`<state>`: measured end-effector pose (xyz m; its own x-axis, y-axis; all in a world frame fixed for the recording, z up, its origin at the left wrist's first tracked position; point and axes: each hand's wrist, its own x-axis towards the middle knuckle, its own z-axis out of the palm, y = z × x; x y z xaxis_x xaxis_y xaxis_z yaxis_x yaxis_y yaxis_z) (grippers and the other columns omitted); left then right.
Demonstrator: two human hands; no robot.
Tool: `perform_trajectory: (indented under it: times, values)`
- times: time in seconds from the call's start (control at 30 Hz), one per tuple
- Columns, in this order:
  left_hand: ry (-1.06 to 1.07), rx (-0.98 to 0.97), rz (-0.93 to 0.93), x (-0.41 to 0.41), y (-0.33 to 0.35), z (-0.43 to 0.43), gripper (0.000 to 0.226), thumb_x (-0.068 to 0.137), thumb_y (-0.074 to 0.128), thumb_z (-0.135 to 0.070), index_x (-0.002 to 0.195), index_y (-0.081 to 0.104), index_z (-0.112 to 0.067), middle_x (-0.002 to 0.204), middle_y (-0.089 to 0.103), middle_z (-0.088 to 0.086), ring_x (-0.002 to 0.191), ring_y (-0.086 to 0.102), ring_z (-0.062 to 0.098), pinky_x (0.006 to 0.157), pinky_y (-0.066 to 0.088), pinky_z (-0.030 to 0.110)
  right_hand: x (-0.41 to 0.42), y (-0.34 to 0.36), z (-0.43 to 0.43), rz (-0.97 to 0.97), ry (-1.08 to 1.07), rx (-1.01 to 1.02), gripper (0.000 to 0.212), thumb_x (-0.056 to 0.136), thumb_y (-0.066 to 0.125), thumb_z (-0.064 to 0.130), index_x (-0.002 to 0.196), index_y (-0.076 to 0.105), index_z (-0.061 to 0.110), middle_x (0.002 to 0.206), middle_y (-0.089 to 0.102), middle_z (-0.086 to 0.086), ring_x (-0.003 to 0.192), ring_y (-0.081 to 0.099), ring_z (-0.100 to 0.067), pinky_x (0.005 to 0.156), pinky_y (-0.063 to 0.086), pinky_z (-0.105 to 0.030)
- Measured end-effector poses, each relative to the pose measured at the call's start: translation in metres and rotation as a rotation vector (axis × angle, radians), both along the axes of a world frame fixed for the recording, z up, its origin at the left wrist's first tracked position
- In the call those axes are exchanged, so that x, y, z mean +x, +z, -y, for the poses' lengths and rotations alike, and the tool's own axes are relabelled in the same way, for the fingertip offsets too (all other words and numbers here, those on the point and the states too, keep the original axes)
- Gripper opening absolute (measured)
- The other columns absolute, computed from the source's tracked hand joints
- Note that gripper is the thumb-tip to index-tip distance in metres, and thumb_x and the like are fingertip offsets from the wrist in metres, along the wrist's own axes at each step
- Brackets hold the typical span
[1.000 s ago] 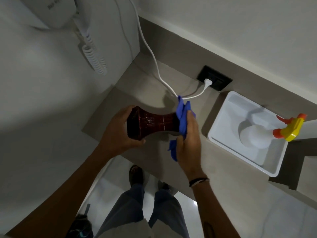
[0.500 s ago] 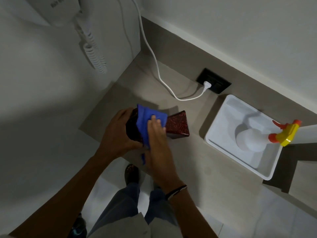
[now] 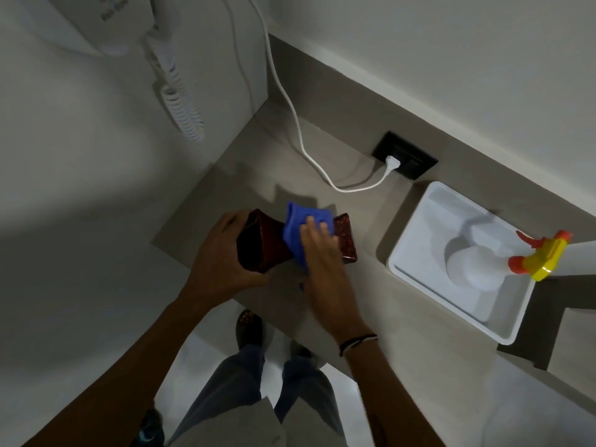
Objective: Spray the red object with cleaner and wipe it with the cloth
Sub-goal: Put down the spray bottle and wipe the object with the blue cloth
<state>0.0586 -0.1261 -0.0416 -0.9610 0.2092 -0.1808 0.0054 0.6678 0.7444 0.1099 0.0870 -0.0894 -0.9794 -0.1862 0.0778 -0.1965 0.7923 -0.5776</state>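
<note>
The red object (image 3: 346, 240) is a dark red, hourglass-shaped piece lying on its side above the counter. My left hand (image 3: 222, 262) grips its left, darker end. A blue cloth (image 3: 295, 225) is draped over its narrow middle, and my right hand (image 3: 322, 256) presses flat on the cloth with fingers spread across it. Only the right flared end and part of the left end show. The spray bottle (image 3: 474, 266), white with an orange and yellow trigger head, stands in the white tray to the right, away from both hands.
The white tray (image 3: 416, 240) sits on the grey counter (image 3: 403, 333) at the right. A white cable (image 3: 290, 104) runs down to a black wall socket (image 3: 409, 156). A wall-mounted white unit with a coiled cord (image 3: 183, 108) hangs at upper left. The counter's front edge is just below my hands.
My right hand with the cloth slid from the object's right end to its left part, and has now come back to the middle. The left hand kept its grip.
</note>
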Motion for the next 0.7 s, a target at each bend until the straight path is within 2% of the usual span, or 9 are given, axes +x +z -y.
perform_trajectory:
  times: [0.07,0.13,0.2,0.27,0.37,0.47,0.53,0.6,0.7]
  values:
    - [0.004,0.003,-0.005,0.003,-0.003,0.001,0.109,0.052,0.084,-0.051,0.149,0.05,-0.013,0.136,0.056,0.003,0.123,0.054,0.017,0.103,0.049,0.038,-0.006,-0.004,-0.033,0.121,-0.207,-0.074,0.09,0.091,0.056,-0.021,0.165,0.018,0.012,0.175,0.018,-0.014,0.163,0.018,-0.037,0.131,0.023,-0.059]
    - [0.024,0.021,-0.019,0.004,-0.006,-0.001,0.109,0.053,0.084,-0.054,0.15,0.049,-0.017,0.138,0.056,0.001,0.126,0.054,0.017,0.106,0.049,0.039,-0.01,-0.005,-0.05,0.219,-0.45,-0.318,0.077,0.096,0.048,-0.02,0.165,0.027,0.007,0.168,0.037,-0.02,0.152,0.043,-0.038,0.126,0.039,-0.046]
    - [0.07,0.055,-0.032,0.005,-0.008,-0.002,0.107,0.055,0.084,-0.061,0.151,0.048,-0.028,0.137,0.056,-0.005,0.125,0.054,0.013,0.106,0.047,0.035,-0.012,-0.005,-0.052,0.311,-0.657,-0.548,0.069,0.099,0.043,-0.016,0.161,0.039,0.013,0.151,0.058,-0.015,0.124,0.066,-0.027,0.101,0.057,-0.024]
    - [0.129,0.106,-0.006,0.006,-0.006,-0.003,0.1,0.055,0.087,-0.071,0.144,0.043,-0.056,0.129,0.057,-0.02,0.119,0.056,0.0,0.102,0.045,0.025,-0.011,-0.003,-0.051,0.397,-0.74,-0.755,0.064,0.1,0.041,-0.015,0.152,0.051,0.021,0.135,0.067,-0.007,0.107,0.069,-0.018,0.082,0.059,-0.015]
    - [0.231,0.119,0.02,0.004,0.004,-0.007,0.084,0.056,0.081,-0.084,0.129,0.039,-0.076,0.12,0.054,-0.037,0.115,0.053,-0.016,0.092,0.043,0.013,-0.01,0.006,-0.044,0.442,-0.756,-0.875,0.06,0.101,0.042,-0.013,0.143,0.053,0.029,0.131,0.067,-0.004,0.111,0.069,-0.021,0.089,0.061,-0.026]
    - [0.257,0.162,0.055,-0.002,0.012,-0.01,0.084,0.069,0.062,-0.095,0.144,0.039,-0.067,0.105,0.063,-0.045,0.103,0.058,-0.026,0.081,0.044,0.0,-0.018,0.013,-0.041,0.427,-0.74,-0.884,0.056,0.101,0.044,-0.009,0.149,0.054,0.019,0.135,0.067,-0.008,0.118,0.068,-0.026,0.1,0.059,-0.04]
    - [0.213,0.136,0.091,-0.006,0.016,-0.009,0.107,0.071,0.046,-0.101,0.162,0.025,-0.05,0.104,0.057,-0.048,0.094,0.048,-0.04,0.075,0.041,-0.005,-0.023,0.016,-0.042,0.435,-0.759,-0.886,0.055,0.101,0.045,-0.008,0.149,0.055,0.016,0.134,0.068,-0.012,0.119,0.068,-0.031,0.103,0.059,-0.046]
    - [0.118,0.106,0.17,-0.007,0.02,-0.004,0.12,0.065,0.05,-0.103,0.165,0.013,-0.05,0.126,0.05,-0.043,0.104,0.048,-0.036,0.089,0.041,-0.001,-0.028,0.018,-0.045,0.447,-0.779,-0.882,0.051,0.101,0.045,-0.008,0.145,0.059,0.013,0.131,0.069,-0.017,0.118,0.069,-0.037,0.103,0.059,-0.052]
    - [-0.05,0.008,0.274,-0.005,0.024,0.008,0.142,0.051,0.085,-0.085,0.16,-0.003,-0.061,0.163,0.04,-0.011,0.14,0.049,0.009,0.115,0.045,0.038,-0.036,0.017,-0.051,0.474,-0.791,-0.848,0.043,0.102,0.045,-0.007,0.137,0.063,0.012,0.128,0.071,-0.021,0.115,0.07,-0.039,0.103,0.059,-0.053]
